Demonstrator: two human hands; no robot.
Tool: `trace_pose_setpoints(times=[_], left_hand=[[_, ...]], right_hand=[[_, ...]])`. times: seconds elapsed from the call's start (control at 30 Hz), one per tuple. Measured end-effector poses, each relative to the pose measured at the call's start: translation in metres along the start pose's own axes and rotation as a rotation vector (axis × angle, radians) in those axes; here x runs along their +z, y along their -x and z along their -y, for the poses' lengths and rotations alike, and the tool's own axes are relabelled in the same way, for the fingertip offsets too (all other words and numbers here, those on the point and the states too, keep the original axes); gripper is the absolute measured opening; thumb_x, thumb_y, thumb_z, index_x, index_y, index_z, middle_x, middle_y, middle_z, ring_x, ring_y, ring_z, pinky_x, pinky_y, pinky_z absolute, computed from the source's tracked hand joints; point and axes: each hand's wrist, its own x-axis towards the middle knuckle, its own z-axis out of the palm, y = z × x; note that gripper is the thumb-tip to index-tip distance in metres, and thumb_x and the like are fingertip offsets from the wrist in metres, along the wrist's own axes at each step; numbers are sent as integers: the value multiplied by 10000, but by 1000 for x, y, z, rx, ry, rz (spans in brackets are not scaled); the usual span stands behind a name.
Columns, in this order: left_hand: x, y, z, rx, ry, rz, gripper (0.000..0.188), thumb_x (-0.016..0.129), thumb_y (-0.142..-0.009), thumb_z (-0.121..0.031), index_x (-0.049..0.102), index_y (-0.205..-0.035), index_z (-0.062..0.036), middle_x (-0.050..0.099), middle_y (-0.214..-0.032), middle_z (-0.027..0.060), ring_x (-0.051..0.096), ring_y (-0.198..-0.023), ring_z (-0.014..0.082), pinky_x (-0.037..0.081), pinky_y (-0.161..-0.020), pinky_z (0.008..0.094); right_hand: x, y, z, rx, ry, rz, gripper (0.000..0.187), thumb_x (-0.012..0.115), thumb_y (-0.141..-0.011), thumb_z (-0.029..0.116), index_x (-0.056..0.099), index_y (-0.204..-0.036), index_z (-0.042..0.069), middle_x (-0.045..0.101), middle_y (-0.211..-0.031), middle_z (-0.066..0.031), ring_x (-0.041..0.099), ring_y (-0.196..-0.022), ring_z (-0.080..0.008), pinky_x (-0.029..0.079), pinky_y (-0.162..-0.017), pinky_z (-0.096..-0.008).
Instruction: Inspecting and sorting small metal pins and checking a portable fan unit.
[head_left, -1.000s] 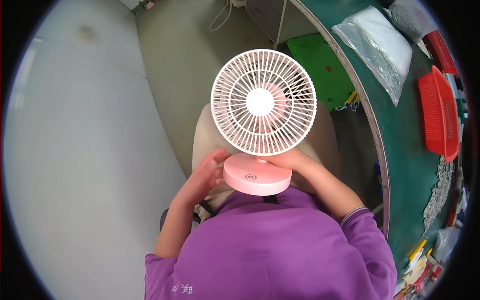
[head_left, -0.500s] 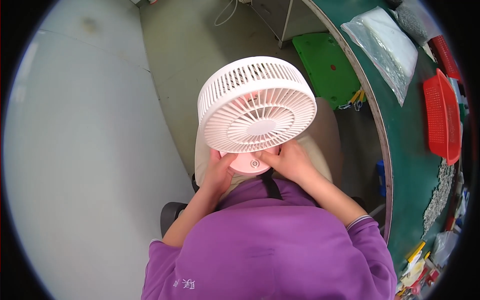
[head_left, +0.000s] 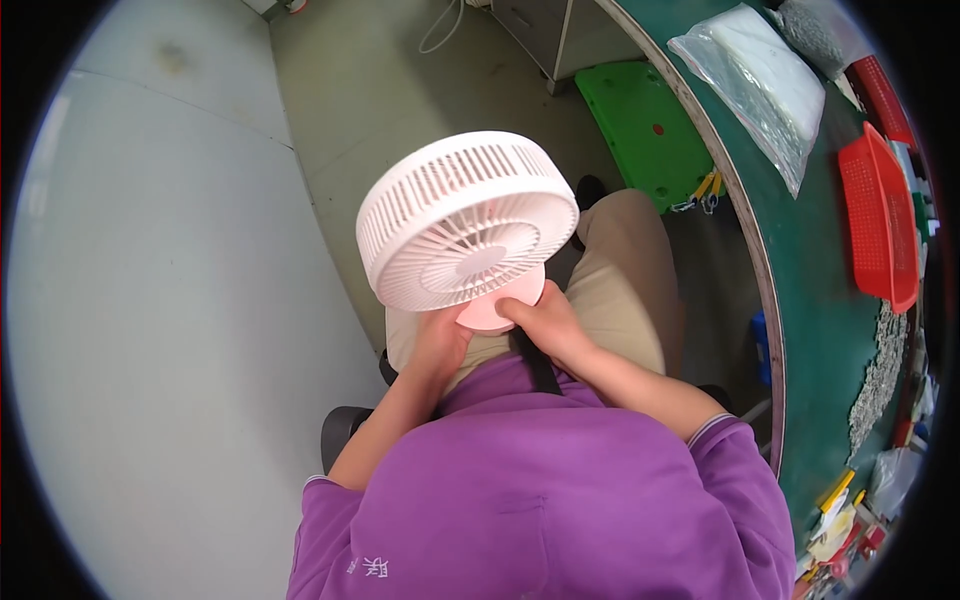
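Note:
A pale pink and white fan (head_left: 470,225) is held over my lap, its round slatted cage tilted toward the left. Below the cage shows its pink round base (head_left: 490,312). My left hand (head_left: 442,338) grips the base's left side, its fingers partly hidden under the cage. On the right side, my right hand (head_left: 545,322) holds the base, thumb lying across its top and the other fingers behind it.
To the right curves a green-topped workbench (head_left: 745,130) bearing a clear plastic bag (head_left: 765,85), a red basket (head_left: 875,215) and a pile of small metal parts (head_left: 877,385). Yellow-handled pliers (head_left: 703,190) lie by a green plastic board (head_left: 645,125) below. A pale panel (head_left: 170,300) stands left.
The fan has shifted left and its cage has tilted further over. Both hands have turned with the base, and the round button on it is no longer visible.

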Motion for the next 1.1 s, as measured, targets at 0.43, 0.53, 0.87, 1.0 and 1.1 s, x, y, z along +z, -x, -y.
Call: trace_pose_setpoints(times=[0.43, 0.53, 0.87, 1.0, 1.1], left_hand=[[-4, -7, -8, -69, 93, 36, 550, 462, -907, 39, 287, -1414, -80, 440, -1362, 85, 467, -1244, 239, 418, -1029, 398], [-9, -11, -6, -82, 98, 61, 563, 463, -903, 43, 282, -1418, -94, 430, -1372, 77, 466, -1246, 238, 417, -1029, 398], [-4, -13, -7, -99, 49, 50, 626, 489, -889, 39, 242, -1431, -153, 411, -1382, 61, 455, -1254, 229, 428, -1014, 410], [6, -10, -11, -88, 36, 13, 578, 476, -883, 44, 289, -1409, -105, 450, -1356, 80, 470, -1242, 237, 420, -1026, 396], [2, -12, -9, -94, 28, 17, 534, 482, -885, 37, 330, -1386, -69, 478, -1332, 90, 494, -1219, 239, 429, -1017, 396]], right_hand=[[-3, -6, -8, -37, 104, 45, 325, 649, -829, 123, 609, -1098, -55, 665, -1032, -89, 595, -937, -127, 460, -847, -276], [-5, -6, -8, -21, 88, 63, 339, 649, -832, 139, 605, -1105, -57, 661, -1045, -94, 595, -952, -132, 458, -857, -278], [-5, -2, -1, 90, 37, 45, 410, 661, -822, 179, 584, -1143, -64, 647, -1083, -105, 586, -988, -152, 450, -878, -291], [-7, -3, -3, 90, 21, 57, 408, 658, -821, 175, 584, -1143, -64, 647, -1083, -104, 585, -986, -152, 447, -880, -291], [-4, -2, -1, 97, -46, 68, 394, 643, -816, 153, 583, -1135, -71, 648, -1076, -103, 583, -978, -148, 446, -871, -287]])
